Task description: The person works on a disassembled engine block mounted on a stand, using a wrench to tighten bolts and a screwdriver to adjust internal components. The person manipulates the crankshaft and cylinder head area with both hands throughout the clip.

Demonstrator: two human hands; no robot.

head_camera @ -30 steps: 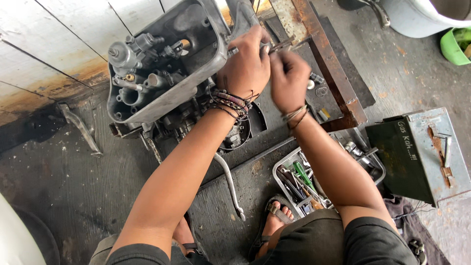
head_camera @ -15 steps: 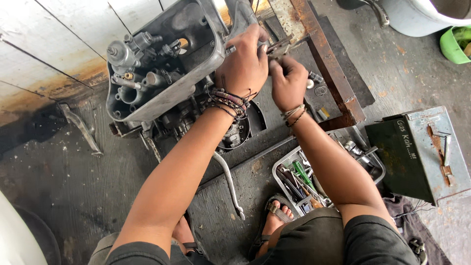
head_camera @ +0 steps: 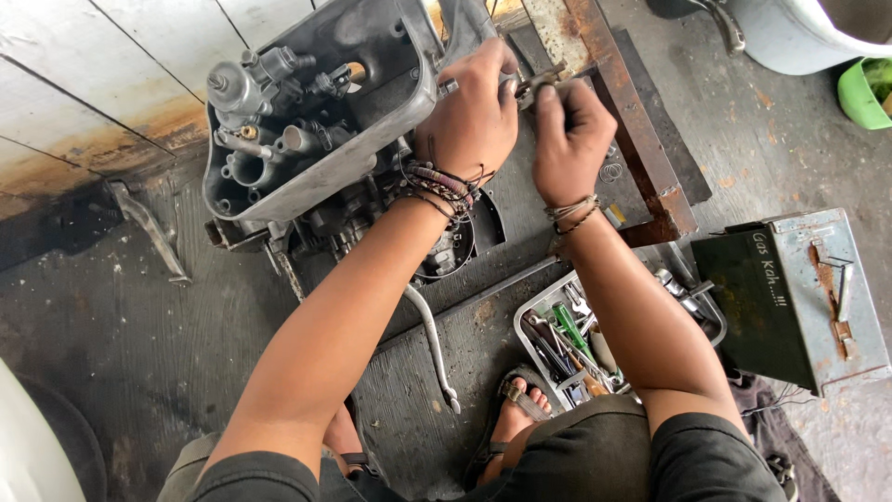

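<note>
Engine [head_camera: 316, 139] up on the floor, tipped against the wall planks, its cover off and the inner parts bare: levers, a small shaft, tubes, all open to view. So by the look of it the strip-down is well along, and the work in hand sits at the right edge of the casing, where both hands meet.

Left hand [head_camera: 474, 116] is curled over that edge, fingers folded round something small and metal; the palm hides exactly what. Right hand [head_camera: 569, 130] is closed too, thumb and fingers pinching a small tool [head_camera: 537, 82] whose tip pokes out between the two hands, right against the casing. Whether it is a wrench or pliers I cannot tell from here. Neither hand is spread; both are clenched tight and nearly touching.

What is left, as a judgement: whatever fastener sits under those fingers is not yet free, and the rest of the engine is in one piece below the open case.

Around them: a rusty steel frame [head_camera: 632, 121] just beside the right hand, a tray of tools [head_camera: 576, 339] near the knee, a green metal box [head_camera: 799, 297] off to the right, a loose lever [head_camera: 432, 339] lying on the floor by a sandalled foot [head_camera: 516, 414].
</note>
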